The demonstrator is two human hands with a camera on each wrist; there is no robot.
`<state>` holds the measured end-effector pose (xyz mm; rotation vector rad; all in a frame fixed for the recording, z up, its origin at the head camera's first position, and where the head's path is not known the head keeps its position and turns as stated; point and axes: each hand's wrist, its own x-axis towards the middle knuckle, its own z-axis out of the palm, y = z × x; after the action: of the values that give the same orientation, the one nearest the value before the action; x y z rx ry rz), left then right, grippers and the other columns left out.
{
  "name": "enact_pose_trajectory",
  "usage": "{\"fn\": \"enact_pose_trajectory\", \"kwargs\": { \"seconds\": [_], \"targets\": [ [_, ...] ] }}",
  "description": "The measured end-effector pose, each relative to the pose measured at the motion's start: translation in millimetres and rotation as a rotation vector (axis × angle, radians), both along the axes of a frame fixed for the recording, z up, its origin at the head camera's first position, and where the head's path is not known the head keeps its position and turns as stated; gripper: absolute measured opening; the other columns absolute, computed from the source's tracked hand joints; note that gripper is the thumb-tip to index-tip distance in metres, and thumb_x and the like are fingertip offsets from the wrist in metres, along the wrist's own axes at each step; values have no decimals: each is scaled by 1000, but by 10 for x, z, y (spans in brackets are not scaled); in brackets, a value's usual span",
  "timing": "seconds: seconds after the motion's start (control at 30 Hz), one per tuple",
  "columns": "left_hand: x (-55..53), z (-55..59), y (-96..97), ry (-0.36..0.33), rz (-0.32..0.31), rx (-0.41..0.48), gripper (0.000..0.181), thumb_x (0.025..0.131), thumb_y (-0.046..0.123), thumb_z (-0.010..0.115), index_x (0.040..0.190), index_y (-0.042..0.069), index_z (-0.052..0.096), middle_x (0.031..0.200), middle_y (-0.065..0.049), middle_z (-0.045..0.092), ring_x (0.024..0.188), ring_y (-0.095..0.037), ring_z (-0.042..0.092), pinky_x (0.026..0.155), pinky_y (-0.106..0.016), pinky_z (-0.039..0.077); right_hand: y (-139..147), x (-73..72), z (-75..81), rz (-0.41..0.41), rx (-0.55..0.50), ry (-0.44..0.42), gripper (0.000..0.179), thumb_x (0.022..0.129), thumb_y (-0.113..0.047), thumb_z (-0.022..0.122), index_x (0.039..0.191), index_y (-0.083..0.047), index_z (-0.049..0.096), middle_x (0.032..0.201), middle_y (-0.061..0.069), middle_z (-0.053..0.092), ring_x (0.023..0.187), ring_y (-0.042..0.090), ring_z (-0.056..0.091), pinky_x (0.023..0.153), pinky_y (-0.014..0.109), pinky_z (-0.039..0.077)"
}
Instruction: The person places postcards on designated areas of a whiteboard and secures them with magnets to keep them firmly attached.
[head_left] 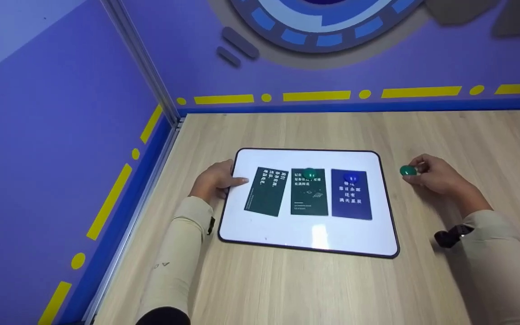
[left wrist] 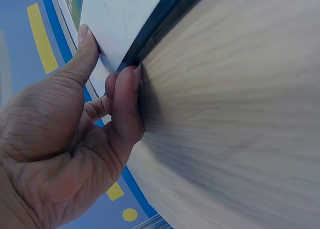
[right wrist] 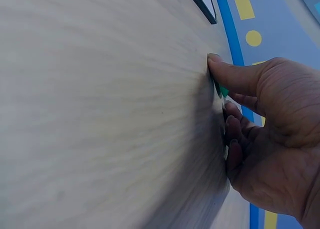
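A small whiteboard with a black frame lies on the table. My left hand grips its left edge, thumb on the white face and fingers curled at the frame, as the left wrist view shows. To the right of the board, my right hand pinches a round green magnet between thumb and fingers, close to the tabletop. On the board are a tilted dark green card, a second green card under another green magnet, and a blue card under a blue magnet.
The light wooden table meets a purple wall at the back and another wall on the left, both with yellow dashes. A metal post stands in the corner between them.
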<state>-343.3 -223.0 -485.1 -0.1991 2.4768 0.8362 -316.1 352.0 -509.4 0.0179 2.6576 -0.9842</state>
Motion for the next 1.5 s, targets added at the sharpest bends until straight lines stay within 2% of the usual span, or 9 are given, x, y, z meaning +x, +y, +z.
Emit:
{"fn": "enact_pose_trajectory", "kwargs": {
  "seconds": [0.17,0.37,0.47,0.6,0.77,1.17,1.3,1.5],
  "targets": [
    [-6,28,10,-6,7,1,66,98,40,79,150,15,48,113,-11,68,89,-23,67,67,-33,58,0,-18,23,1,0,0,62,105,-35,68,145,4,43,134,28,51,114,38,53,82,27,48],
    [-21,25,4,12,-42,-33,66,98,43,78,148,12,48,110,-11,68,85,-21,66,63,-31,57,13,-5,14,17,2,22,58,106,-32,67,144,5,44,135,30,50,115,39,53,80,27,47],
    [-23,22,7,12,-29,-19,65,97,42,79,147,12,49,110,-12,69,85,-22,67,64,-31,57,1,17,2,22,11,36,57,106,-31,65,144,6,43,136,32,50,116,41,53,81,27,47],
    [-15,18,13,8,-8,-3,64,97,41,80,147,14,50,111,-11,70,86,-22,67,65,-32,57,-19,36,-10,15,23,48,57,107,-30,64,145,6,42,137,33,50,119,44,54,88,35,51],
    [-4,19,19,10,-21,-11,66,97,42,80,148,13,49,111,-11,69,86,-22,66,65,-32,57,-25,53,-23,2,23,41,57,107,-30,63,146,6,41,140,34,50,121,46,55,96,47,51],
    [-3,7,5,17,-45,-43,74,97,45,79,154,13,45,113,-12,67,83,-20,66,61,-30,56,-14,59,-52,22,23,55,58,107,-30,64,146,6,41,141,35,50,122,47,56,97,50,51],
    [-7,14,8,19,-44,-43,72,97,44,79,153,12,47,114,-12,69,81,-20,68,60,-30,56,-15,49,-46,26,29,61,57,108,-30,63,146,6,41,142,36,49,124,49,55,101,57,50],
    [7,24,3,25,-45,-55,67,97,44,79,148,11,50,114,-12,69,81,-20,68,60,-30,56,-24,38,-48,29,34,64,56,108,-29,63,146,6,41,141,35,50,122,48,55,100,55,50]
  ]
}}
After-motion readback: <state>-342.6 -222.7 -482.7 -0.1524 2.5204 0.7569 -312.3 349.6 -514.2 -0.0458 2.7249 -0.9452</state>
